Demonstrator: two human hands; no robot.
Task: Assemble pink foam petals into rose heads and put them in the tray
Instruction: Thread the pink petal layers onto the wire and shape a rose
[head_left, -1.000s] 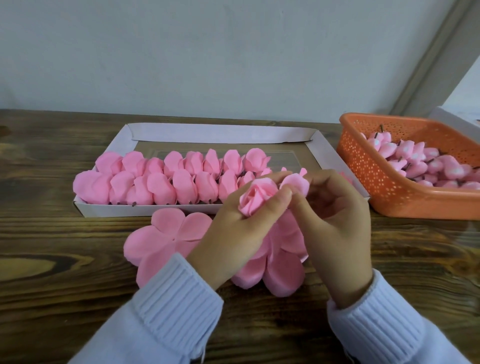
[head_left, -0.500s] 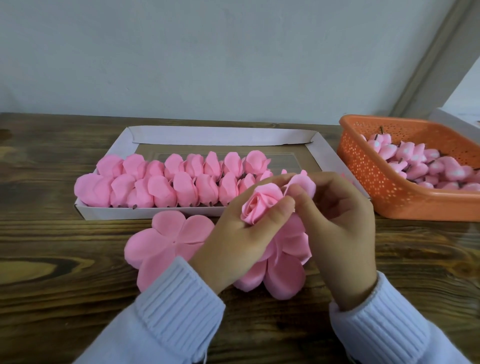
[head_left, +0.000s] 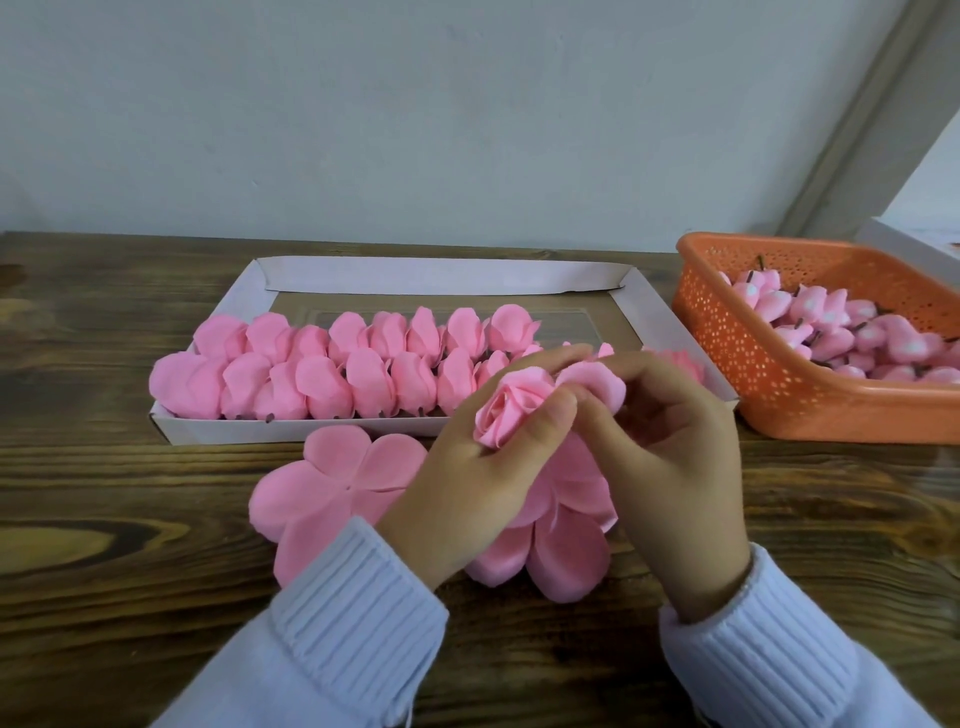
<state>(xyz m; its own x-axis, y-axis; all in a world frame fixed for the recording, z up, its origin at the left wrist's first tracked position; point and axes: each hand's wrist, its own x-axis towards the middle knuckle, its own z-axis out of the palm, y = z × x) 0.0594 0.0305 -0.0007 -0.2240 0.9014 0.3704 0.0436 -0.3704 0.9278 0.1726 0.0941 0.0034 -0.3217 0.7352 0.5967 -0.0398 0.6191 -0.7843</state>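
Rose (head_left: 511, 410) held above loose petals (head_left: 337, 478), just in front of tray (head_left: 291, 428); axis tilted, bloom facing up-left. Left hand (head_left: 467, 488) grips rose between thumb and fingers. Right hand (head_left: 670, 457) pinches outer petal (head_left: 597, 382). Dark wooden table (head_left: 104, 493); orange basket (head_left: 769, 395) at right; pale wall (head_left: 415, 130) behind.

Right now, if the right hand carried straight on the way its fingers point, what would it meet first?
The right hand, pinching a petal, points left, so it would likely press straight into the rose bud that the left hand holds. Depth between them is unclear.
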